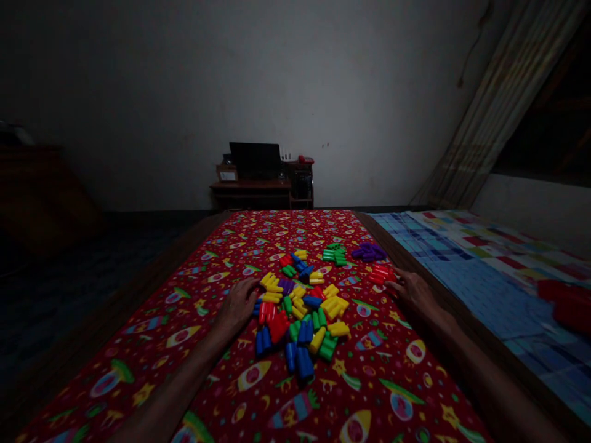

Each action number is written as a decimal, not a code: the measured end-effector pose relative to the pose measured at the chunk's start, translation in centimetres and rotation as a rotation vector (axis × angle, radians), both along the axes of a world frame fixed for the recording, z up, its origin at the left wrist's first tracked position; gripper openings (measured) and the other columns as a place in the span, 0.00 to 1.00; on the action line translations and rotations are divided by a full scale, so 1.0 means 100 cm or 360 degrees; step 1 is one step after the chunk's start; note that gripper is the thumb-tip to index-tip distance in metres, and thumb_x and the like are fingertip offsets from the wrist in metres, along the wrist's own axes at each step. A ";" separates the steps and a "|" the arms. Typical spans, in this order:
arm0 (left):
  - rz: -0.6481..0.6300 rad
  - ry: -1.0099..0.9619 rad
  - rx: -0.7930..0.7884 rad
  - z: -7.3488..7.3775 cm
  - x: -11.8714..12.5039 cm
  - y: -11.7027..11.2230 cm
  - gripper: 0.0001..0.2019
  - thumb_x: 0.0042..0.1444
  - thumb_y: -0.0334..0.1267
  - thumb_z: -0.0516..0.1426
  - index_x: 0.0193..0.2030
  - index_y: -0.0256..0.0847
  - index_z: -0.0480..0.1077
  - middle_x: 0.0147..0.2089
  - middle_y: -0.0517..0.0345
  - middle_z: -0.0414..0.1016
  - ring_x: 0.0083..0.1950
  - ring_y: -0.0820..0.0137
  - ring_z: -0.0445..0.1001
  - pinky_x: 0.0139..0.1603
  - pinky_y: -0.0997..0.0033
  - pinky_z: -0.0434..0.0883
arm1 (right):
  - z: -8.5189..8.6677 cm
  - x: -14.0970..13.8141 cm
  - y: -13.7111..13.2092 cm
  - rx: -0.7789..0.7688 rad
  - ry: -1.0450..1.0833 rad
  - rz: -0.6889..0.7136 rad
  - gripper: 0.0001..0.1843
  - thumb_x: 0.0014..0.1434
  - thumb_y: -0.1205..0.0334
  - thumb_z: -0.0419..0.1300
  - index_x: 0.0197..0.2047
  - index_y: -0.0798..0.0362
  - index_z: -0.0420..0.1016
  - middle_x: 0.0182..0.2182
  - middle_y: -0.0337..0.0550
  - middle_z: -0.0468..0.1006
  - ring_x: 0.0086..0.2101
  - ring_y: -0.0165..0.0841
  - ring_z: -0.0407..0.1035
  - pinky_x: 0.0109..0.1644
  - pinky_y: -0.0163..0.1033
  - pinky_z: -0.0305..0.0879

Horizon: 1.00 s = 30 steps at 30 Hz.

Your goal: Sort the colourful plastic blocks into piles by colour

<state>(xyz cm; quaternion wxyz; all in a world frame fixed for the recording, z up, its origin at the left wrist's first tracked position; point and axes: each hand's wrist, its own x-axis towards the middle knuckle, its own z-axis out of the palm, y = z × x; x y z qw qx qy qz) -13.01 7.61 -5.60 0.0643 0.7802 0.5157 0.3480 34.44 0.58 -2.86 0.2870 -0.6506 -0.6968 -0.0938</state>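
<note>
A heap of plastic blocks (300,314) in yellow, blue, red, green and purple lies mid-table on a red cloth (369,381) printed with rockets. My left hand (237,304) rests on the cloth at the heap's left edge, fingers curled against the blocks there. My right hand (413,290) lies flat near the table's right edge, fingertips touching a small group of red blocks (381,274). Beyond them sit a green group (335,253) and a purple group (368,251), each sorted apart.
The table's wooden edge (443,295) runs along the right; beside it lies a blue patchwork bedspread (484,271) with a red object (567,304) on it. A low dark desk (263,184) with a screen stands against the far wall. A curtain (503,98) hangs at right. The room is dim.
</note>
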 end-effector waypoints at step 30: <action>0.0051 -0.0085 0.0095 -0.015 0.003 0.002 0.16 0.58 0.36 0.48 0.49 0.39 0.72 0.51 0.47 0.75 0.55 0.59 0.71 0.58 0.51 0.69 | 0.058 -0.255 0.122 -0.0232 0.0008 0.0919 0.28 0.58 0.64 0.59 0.62 0.57 0.66 0.50 0.55 0.77 0.51 0.40 0.69 0.54 0.43 0.64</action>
